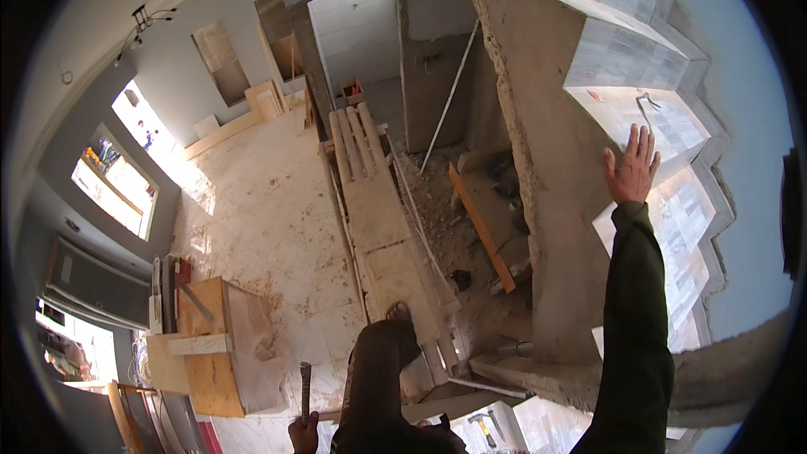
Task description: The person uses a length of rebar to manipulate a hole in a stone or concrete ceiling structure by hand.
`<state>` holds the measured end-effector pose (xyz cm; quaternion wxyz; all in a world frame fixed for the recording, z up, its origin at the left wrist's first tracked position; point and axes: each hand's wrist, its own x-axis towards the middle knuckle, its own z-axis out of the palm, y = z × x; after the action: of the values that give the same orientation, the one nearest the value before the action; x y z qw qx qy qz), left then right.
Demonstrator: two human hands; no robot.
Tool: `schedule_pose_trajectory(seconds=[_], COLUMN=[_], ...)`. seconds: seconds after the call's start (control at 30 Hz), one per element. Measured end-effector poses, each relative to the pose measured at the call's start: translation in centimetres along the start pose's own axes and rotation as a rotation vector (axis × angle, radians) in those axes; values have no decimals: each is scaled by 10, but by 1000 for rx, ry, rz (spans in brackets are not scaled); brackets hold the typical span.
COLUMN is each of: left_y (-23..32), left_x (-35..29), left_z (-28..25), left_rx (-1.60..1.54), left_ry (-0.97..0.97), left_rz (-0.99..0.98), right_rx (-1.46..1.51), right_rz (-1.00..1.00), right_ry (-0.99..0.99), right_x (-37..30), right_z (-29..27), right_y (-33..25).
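Observation:
My left hand (pixel 303 435), at the lower edge, is closed around a tool with a dark, ridged handle (pixel 306 388) that points upward. The rest of that tool is hidden, so its kind is unclear. Out to the right, my right hand (pixel 632 166) is open with its fingers stretched, over the marble-look stair treads (pixel 677 202). I cannot tell whether the palm touches the stair. Just beyond its fingertips a thin, bent grey metal piece (pixel 646 109) lies on a tread, with a small orange-brown scrap (pixel 596 96) beside it.
My foot (pixel 399 312) is on a plank walkway (pixel 388 273) leading to a doorway (pixel 357 42). Rubble and an orange-brown board (pixel 481 231) lie right of it. A hammer (pixel 483 429) rests on a lower step. Wooden boxes (pixel 214 345) stand left on the dusty tiled floor (pixel 252 227).

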<state>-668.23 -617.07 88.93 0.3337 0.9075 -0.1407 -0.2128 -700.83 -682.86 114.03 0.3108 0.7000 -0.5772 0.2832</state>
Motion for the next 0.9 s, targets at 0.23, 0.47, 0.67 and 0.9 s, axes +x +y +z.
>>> schedule_pose_trajectory(seconds=[0.23, 0.47, 0.67, 0.9], left_y=[145, 309, 381, 453], left_x=[139, 203, 223, 257], left_z=[9, -9, -31, -44], left_rx=[238, 250, 281, 390], left_ry=[-196, -363, -391, -527], left_rz=[66, 70, 42, 8], right_rx=[-176, -246, -263, -229], right_rz=[112, 133, 182, 240], right_ry=[-368, -479, -621, -669], right_x=[16, 37, 53, 56], right_z=[25, 9, 12, 15], right_y=[-9, -21, -28, -33])
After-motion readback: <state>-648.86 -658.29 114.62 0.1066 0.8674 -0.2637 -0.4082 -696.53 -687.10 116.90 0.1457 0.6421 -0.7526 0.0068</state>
